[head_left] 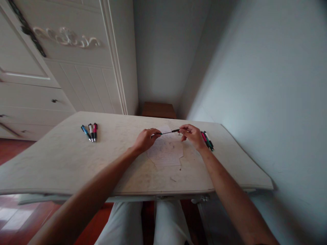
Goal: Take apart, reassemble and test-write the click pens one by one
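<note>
Above the middle of the table, a pen in separate parts is held between my two hands. My left hand [146, 140] is closed in a pinch on a dark pen part, of which only a small greenish end shows. From it a thin pen refill [167, 132] runs to the right, into or against a black pen barrel [175, 130]. My right hand [191, 134] pinches the far end of that barrel with thumb and forefinger, its other fingers loosely curled. Under the hands lies a sheet of paper [166, 154] with faint writing and irregular, cut-looking edges.
On the white table [117, 129], a blue pen [86, 132], a white pen [91, 132] and a red pen [95, 132] lie at left. Several pens [207, 141] lie beside my right wrist. White cabinets [84, 78] stand at left; a wall [268, 102] borders the right.
</note>
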The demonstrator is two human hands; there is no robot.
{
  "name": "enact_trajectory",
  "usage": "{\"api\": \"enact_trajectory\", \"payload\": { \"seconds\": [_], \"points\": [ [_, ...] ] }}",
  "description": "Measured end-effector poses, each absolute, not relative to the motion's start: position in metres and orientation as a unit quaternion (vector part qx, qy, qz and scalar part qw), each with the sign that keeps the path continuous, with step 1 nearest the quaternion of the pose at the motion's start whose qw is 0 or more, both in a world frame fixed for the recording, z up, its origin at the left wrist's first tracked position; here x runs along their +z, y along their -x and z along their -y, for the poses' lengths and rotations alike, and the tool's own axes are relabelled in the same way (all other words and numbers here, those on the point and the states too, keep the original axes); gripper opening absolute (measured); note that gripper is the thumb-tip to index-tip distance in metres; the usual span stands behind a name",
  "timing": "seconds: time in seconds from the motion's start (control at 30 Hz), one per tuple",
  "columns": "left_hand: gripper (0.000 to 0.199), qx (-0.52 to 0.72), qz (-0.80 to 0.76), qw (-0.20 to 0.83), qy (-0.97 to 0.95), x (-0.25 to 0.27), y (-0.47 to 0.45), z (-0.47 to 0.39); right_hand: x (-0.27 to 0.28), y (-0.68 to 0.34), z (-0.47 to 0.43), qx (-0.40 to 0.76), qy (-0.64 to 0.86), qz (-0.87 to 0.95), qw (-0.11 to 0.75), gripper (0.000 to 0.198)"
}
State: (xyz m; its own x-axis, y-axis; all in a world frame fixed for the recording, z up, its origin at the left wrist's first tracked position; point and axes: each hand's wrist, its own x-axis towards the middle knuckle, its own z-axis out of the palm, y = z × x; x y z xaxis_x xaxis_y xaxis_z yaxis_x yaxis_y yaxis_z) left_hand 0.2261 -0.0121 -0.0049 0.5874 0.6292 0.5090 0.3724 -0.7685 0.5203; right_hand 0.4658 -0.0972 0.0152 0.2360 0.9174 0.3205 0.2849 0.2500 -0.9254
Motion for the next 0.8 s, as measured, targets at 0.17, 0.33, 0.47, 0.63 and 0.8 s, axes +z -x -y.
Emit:
{"api": "enact_trajectory", "payload": {
  "seconds": [0.17,0.33,0.47,0.63,0.8],
  "points": [
    [0.015,0.343,-0.269,0.172,-0.883,-0.001,-0.227,0.018,0.004,-0.456,0.095,0.322,0.533,0.569,0.537,0.038],
    [0.014,0.344,-0.243,0.144,-0.896,-0.001,-0.227,0.021,-0.003,-0.441,0.098,0.343,0.535,0.583,0.507,0.038],
    [0.013,0.344,-0.234,0.14,-0.899,-0.005,-0.228,0.02,-0.003,-0.437,0.1,0.328,0.536,0.576,0.522,0.038],
    [0.012,0.348,-0.228,0.13,-0.9,-0.005,-0.227,0.02,-0.001,-0.435,0.1,0.326,0.534,0.566,0.536,0.039],
    [0.009,0.36,-0.216,0.13,-0.898,-0.004,-0.227,0.021,0.0,-0.432,0.101,0.337,0.531,0.571,0.528,0.037]
  ]
}}
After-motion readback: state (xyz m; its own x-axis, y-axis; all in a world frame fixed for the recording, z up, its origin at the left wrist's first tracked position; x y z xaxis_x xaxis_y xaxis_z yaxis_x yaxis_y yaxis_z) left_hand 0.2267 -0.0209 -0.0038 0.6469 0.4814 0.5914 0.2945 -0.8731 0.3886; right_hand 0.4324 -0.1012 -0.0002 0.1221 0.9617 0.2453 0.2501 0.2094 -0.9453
